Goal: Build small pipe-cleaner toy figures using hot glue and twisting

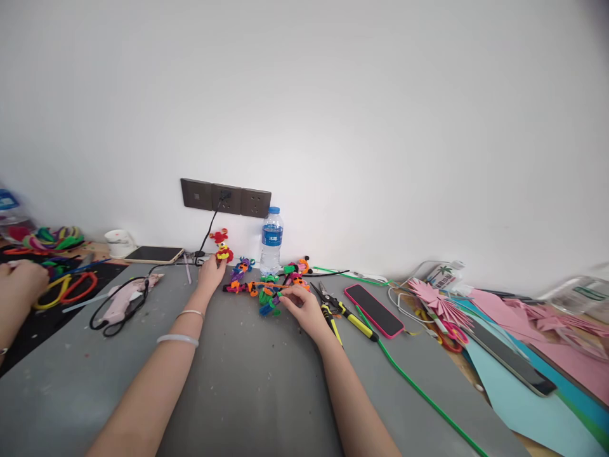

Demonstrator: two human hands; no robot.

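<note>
Pinching a red figure [221, 246], left hand [210, 273]; right hand [304, 308] grips an orange stem [271, 285]; bottle [271, 241] label unreadable.

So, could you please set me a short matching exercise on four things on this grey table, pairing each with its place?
Things:
1. red and yellow figure
2. water bottle
3. pink-cased phone
4. yellow-handled pliers

Places:
A. standing against the wall, below the sockets
B. lying just right of the right hand
C. at the fingertips of the left hand
D. flat, screen up, beside a green cable

Pairs: 1-C, 2-A, 3-D, 4-B
</note>
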